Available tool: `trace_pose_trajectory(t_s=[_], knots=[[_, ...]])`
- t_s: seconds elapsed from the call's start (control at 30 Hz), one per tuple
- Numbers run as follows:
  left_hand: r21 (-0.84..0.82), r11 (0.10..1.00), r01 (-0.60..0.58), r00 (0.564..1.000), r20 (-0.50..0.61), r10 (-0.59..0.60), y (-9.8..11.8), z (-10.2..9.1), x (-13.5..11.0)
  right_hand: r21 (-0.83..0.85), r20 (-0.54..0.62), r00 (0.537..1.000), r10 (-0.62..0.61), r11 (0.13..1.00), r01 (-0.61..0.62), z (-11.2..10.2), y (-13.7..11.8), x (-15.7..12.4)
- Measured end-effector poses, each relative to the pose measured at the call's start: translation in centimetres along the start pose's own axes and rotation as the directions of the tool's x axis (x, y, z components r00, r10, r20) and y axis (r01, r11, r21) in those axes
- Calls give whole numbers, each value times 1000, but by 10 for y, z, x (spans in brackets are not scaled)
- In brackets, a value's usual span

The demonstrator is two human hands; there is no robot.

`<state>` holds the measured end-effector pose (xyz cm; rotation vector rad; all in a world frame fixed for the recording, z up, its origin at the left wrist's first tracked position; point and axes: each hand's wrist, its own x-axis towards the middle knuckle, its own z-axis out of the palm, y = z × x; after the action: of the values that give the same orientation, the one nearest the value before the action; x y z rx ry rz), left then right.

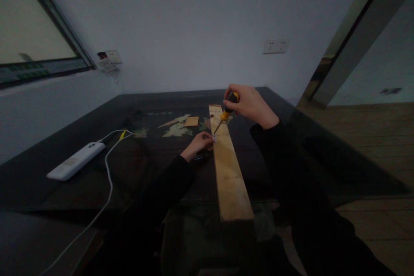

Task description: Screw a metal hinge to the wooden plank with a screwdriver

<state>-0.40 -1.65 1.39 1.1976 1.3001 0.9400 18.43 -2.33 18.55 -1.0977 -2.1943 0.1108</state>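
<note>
Head cam: R hand (249, 102) grips slanted screwdriver (224, 115), tip down-L; L hand (198, 143) pinches sm. pc (214, 138).

Screwdriver (224, 115) over board (231, 177), near end free

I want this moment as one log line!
right hand: holds screwdriver, tip down; left hand: at small pale piece; wooden plank: on table

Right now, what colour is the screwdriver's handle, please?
The screwdriver handle is black and yellow, in the head view.
</note>
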Motion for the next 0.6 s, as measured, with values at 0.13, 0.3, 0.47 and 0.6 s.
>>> trace_pose_trajectory(t_s=[0.13, 0.3, 0.47, 0.6], knots=[[13, 1000, 11, 1000, -11, -11, 0, 0, 0, -28, 19, 999, 41, 999, -40, 5, 6, 4], [11, 1000, 18, 1000, -22, -17, -2, 0, 2, -31, 23, 999, 39, 999, -38, 8, 9, 5], [1, 1000, 8, 1000, -18, -8, -4, -1, 4, -43, 28, 998, 48, 998, -47, 7, 9, 5], [-1, 1000, 12, 1000, -19, -12, -3, -1, 2, -45, 26, 999, 42, 998, -40, 9, 11, 6]])
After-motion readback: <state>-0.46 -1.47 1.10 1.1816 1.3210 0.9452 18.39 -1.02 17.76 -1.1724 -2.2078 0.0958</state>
